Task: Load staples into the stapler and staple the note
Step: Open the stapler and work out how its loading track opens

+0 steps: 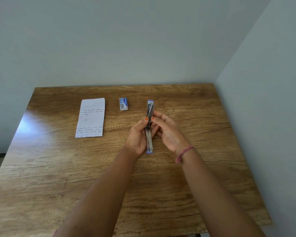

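A blue and silver stapler (150,108) is swung fully open into one long strip, held above the wooden table (203,108). My left hand (138,135) grips its middle from the left. My right hand (167,132) grips it from the right, thumb and fingers pinching near the hinge. A small blue staple box (123,104) lies on the table behind and to the left of my hands. The handwritten lined note (91,117) lies flat farther left.
Pale walls close the table in at the back and along the right side. The table's left edge drops off to a floor.
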